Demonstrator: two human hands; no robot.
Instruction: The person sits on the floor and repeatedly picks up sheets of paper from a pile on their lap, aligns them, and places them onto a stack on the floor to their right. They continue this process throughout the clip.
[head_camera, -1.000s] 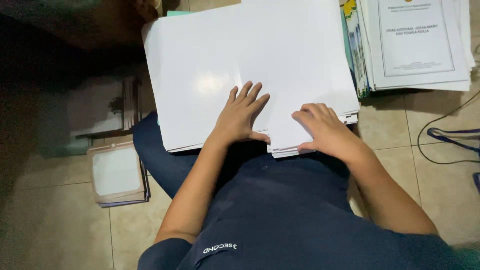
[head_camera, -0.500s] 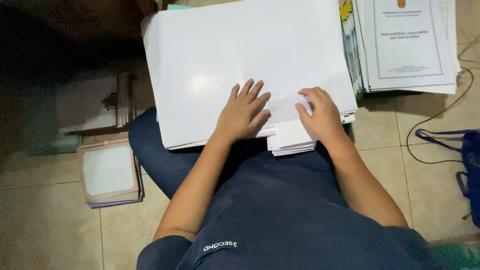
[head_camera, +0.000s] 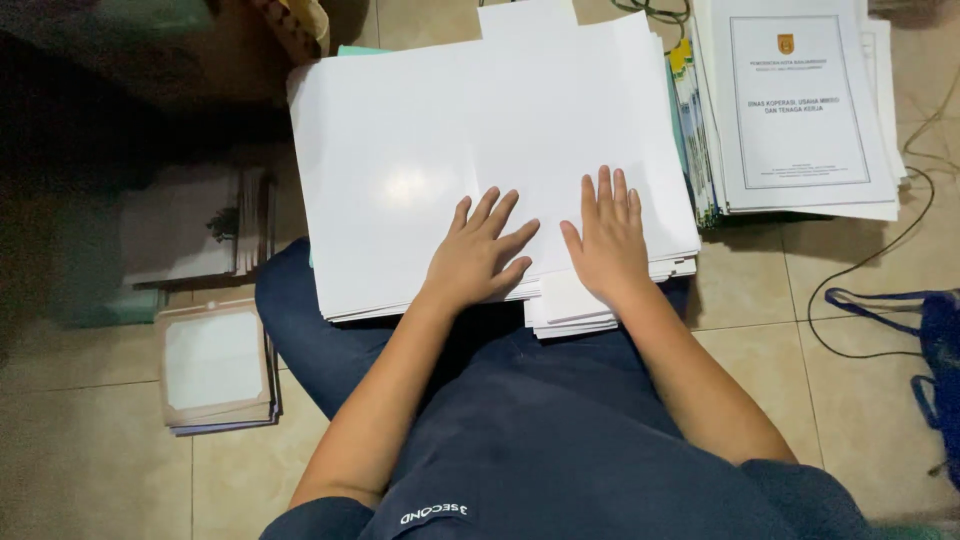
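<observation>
We rest our left hand (head_camera: 478, 262) and right hand (head_camera: 607, 240) flat, fingers spread open, side by side on the near edge of a large stack of blank white paper sheets (head_camera: 440, 140), which lies across our lap. A printed document pile (head_camera: 800, 110) sits to the right, on the beige tiled floor (head_camera: 760, 340).

Both hands lie flat, fingers spread, on the near edge of a white paper stack (head_camera: 420, 150): left hand (head_camera: 478, 262) beside right hand (head_camera: 606, 240). Right of it sits a printed stack (head_camera: 800, 110). A booklet (head_camera: 215, 365) lies near left on the tiled floor (head_camera: 760, 350).
</observation>
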